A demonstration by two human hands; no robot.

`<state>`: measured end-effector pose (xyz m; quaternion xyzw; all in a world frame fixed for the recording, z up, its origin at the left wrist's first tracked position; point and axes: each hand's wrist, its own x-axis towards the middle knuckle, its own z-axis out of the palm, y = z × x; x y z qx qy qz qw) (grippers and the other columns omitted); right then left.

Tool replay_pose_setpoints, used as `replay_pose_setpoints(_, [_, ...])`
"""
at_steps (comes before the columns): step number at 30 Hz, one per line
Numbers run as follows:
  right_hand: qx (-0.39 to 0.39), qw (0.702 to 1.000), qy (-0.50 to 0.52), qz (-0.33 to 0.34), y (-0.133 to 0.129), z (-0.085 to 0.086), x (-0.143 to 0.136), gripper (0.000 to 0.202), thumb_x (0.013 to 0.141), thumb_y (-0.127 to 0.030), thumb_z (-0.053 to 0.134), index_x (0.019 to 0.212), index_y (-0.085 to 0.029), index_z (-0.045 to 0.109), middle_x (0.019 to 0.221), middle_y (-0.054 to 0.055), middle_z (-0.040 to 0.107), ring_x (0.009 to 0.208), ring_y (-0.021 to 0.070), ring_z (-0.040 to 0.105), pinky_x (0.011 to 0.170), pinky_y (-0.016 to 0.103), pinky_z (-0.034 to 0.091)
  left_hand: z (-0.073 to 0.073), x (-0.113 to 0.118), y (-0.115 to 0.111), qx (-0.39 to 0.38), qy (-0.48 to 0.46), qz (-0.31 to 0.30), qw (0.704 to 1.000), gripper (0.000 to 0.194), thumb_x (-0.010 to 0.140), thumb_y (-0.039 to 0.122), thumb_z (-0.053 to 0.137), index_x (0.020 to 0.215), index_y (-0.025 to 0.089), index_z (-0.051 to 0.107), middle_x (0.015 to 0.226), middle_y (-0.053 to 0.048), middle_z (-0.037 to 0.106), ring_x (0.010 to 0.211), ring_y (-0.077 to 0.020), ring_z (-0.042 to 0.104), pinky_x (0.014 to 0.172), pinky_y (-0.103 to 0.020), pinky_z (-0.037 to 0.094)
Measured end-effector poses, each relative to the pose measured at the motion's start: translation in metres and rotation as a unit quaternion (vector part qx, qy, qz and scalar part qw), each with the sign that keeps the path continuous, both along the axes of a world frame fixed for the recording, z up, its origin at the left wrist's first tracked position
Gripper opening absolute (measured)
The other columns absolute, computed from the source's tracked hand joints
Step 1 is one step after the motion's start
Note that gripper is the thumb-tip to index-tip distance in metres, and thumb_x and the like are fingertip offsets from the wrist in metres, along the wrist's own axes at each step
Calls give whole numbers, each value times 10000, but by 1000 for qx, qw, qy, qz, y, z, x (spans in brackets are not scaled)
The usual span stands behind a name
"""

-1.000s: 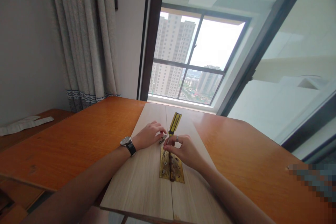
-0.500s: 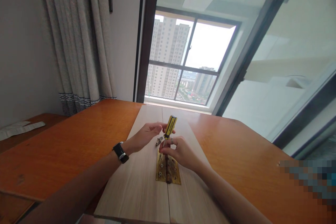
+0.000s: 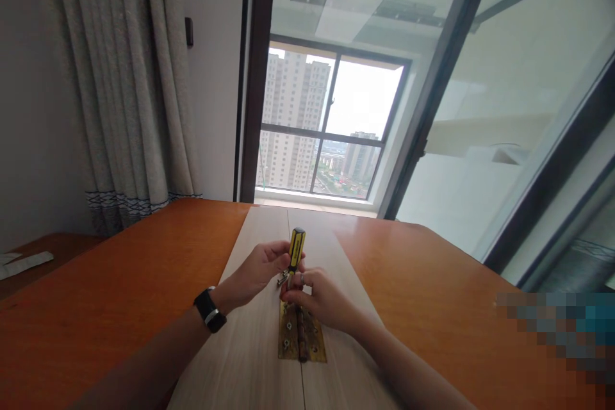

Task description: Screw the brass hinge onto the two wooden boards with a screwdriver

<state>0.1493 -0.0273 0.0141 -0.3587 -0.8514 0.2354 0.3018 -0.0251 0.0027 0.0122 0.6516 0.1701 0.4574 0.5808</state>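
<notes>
A yellow-and-black screwdriver [image 3: 296, 248] stands nearly upright over the far end of a brass-coloured hinge [image 3: 314, 337]. My left hand [image 3: 259, 272], with a dark-banded watch at the wrist, has its thumb and fingers closed round the handle. Lower down, my right hand [image 3: 324, 300] pinches the shaft near its tip and wears a ring. Its fingers hide the tip and the hinge's upper part. The worn hinge lies open across the seam between two pale wooden boards [image 3: 250, 339]. Several small screws [image 3: 281, 279] lie on the left board, just beyond my fingers.
Beneath the boards is an orange-brown wooden table [image 3: 413, 282]. A grey curtain [image 3: 120, 90] hangs at the left, and a dark-framed glass door [image 3: 432, 77] stands behind the table. A white strip [image 3: 26, 264] lies on a lower surface at far left.
The left thumb and fingers have closed onto the screwdriver's handle, which now leans less to the right. My right hand keeps its pinch on the shaft. The whole view has shifted slightly.
</notes>
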Motion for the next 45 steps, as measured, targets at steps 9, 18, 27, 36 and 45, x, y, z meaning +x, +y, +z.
replay_pose_setpoints(9, [-19, 998, 54, 16, 2, -3, -1, 151, 858, -217, 634, 765, -177, 747, 759, 22, 738, 738, 184, 678, 700, 252, 497, 0, 1, -1, -14, -8, -32, 999, 566, 789, 600, 679, 1079, 115, 670, 830, -54, 639, 696, -145, 569, 653, -264, 451])
replay_pose_setpoints(18, [-16, 999, 35, 15, 1, 0, -2, 211, 875, -207, 598, 725, -164, 741, 690, 18, 703, 678, 175, 645, 657, 250, 479, 4, 4, -3, -31, -8, -16, 999, 543, 738, 630, 707, 933, 124, 677, 793, -54, 644, 723, -162, 568, 668, -262, 445])
replay_pose_setpoints(27, [-13, 1000, 20, 17, -3, 4, -3, 205, 895, -217, 594, 767, -160, 744, 727, 24, 724, 696, 171, 650, 696, 250, 472, 12, 5, -6, -39, -2, 45, 998, 527, 636, 554, 823, 871, 93, 722, 695, -33, 648, 627, -133, 543, 605, -249, 419])
replay_pose_setpoints(36, [-26, 999, 38, 29, -1, 2, -2, 201, 886, -201, 575, 786, -160, 745, 763, 32, 726, 739, 176, 668, 694, 243, 493, 4, 1, -6, -11, 36, -11, 999, 632, 761, 648, 671, 1079, 102, 687, 811, -73, 682, 618, -137, 553, 577, -248, 428])
replay_pose_setpoints(45, [0, 999, 32, 38, 0, 3, -1, 176, 894, -235, 600, 827, -192, 757, 842, 41, 759, 1119, 252, 605, 941, 333, 461, 1, -9, 2, -3, 75, -92, 993, 515, 824, 598, 636, 1003, 117, 689, 792, -40, 613, 608, -114, 491, 590, -245, 392])
